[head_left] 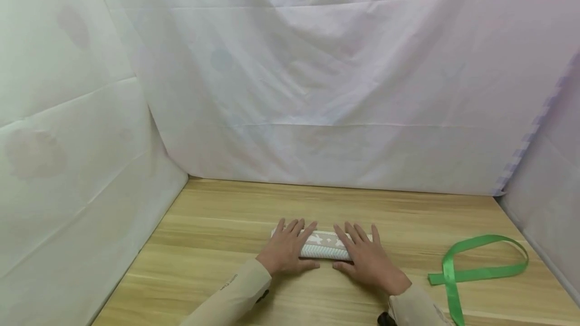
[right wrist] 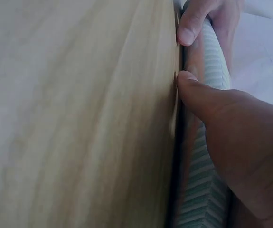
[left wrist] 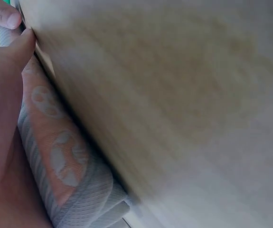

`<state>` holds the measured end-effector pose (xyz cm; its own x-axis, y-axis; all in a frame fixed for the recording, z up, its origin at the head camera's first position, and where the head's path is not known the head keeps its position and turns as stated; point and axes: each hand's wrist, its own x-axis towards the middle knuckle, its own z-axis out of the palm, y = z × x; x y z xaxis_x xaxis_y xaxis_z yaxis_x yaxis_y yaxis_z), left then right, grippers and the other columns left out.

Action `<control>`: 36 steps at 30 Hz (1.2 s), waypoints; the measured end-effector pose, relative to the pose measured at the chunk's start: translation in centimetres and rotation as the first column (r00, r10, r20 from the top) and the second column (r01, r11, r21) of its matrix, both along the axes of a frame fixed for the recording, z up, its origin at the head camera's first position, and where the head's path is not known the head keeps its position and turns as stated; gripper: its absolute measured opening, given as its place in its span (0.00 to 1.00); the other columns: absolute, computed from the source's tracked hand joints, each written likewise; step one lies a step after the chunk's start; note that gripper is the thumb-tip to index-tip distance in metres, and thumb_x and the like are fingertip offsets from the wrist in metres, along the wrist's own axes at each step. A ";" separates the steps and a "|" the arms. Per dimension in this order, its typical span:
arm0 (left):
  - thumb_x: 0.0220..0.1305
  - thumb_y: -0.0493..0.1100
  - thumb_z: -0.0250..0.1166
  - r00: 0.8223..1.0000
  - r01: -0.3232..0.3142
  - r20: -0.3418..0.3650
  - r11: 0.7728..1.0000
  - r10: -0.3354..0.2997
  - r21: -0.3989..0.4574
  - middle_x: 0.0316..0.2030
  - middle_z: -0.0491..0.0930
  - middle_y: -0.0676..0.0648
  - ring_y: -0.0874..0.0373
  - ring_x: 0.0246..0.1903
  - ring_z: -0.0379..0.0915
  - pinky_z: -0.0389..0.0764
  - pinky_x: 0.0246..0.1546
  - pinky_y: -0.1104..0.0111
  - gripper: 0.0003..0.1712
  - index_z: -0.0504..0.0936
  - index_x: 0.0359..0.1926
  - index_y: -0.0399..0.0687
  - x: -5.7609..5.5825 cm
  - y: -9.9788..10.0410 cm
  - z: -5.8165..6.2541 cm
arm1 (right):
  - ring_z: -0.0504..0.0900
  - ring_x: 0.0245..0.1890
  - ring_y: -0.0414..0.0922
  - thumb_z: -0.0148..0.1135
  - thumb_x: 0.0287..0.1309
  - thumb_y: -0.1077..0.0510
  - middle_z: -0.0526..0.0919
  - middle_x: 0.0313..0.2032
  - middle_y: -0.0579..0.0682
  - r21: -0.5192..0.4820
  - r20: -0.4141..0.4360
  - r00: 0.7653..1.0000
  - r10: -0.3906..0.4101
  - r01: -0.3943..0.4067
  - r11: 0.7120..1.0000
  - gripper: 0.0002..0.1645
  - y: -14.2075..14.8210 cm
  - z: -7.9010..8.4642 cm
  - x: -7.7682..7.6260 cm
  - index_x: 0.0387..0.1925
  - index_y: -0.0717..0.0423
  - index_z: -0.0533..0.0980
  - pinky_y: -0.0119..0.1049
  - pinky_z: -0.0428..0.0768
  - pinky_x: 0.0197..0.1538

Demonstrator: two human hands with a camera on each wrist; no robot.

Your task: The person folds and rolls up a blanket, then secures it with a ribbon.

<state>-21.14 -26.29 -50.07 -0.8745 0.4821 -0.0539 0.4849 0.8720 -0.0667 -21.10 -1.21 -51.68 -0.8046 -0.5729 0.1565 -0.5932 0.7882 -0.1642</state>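
A rolled towel, banded in beige and pale green-white stripes with white figures, lies crosswise on the wooden table. Over its left part lies my left hand, fingers across the top to the far side and thumb along the near side. My right hand holds the right part the same way, its thumb pointing at the other one. In the left wrist view, layered folds show at the end of the towel. The striped side of the towel runs beneath my right hand in the right wrist view.
A green ribbon lies looped on the table to the right of my right hand. White cloth hangs behind the table, with more cloth at the left and right sides.
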 end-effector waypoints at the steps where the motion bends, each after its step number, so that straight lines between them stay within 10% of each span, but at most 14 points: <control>1: 0.59 0.82 0.48 1.000 -0.001 0.002 1.000 0.001 0.001 0.74 0.58 0.43 0.48 0.72 0.56 0.53 0.71 0.44 0.57 0.46 0.79 0.58 -0.1 0.0 0.0 | 0.63 0.69 0.64 0.60 0.60 0.31 0.63 0.71 0.64 -0.003 0.005 1.000 0.003 -0.003 1.000 0.52 0.0 0.0 -0.1 0.76 0.53 0.56 0.75 0.49 0.65; 20: 0.62 0.54 0.66 1.000 0.015 -0.003 0.999 -0.016 -0.039 0.74 0.58 0.44 0.48 0.71 0.58 0.56 0.70 0.43 0.53 0.44 0.79 0.60 -1.1 -0.2 0.7 | 0.67 0.66 0.66 0.66 0.56 0.62 0.65 0.70 0.64 -0.018 0.053 0.997 0.053 -0.052 0.998 0.50 0.2 0.6 -1.4 0.77 0.53 0.53 0.75 0.53 0.64; 36: 0.62 0.34 0.65 0.967 0.049 -0.249 0.999 -0.050 -0.011 0.69 0.67 0.43 0.48 0.68 0.65 0.63 0.66 0.42 0.49 0.51 0.78 0.56 -4.1 0.8 0.5 | 0.77 0.58 0.61 0.60 0.51 0.81 0.75 0.62 0.64 0.029 -0.272 0.959 0.080 -0.075 0.997 0.47 1.5 1.1 -4.7 0.72 0.56 0.62 0.70 0.68 0.59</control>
<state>-25.23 -25.52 -49.56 -0.8356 0.5256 0.1597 0.4953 0.8466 -0.1951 -25.80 0.32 -50.57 -0.6859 -0.6368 0.3523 -0.6729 0.7393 0.0262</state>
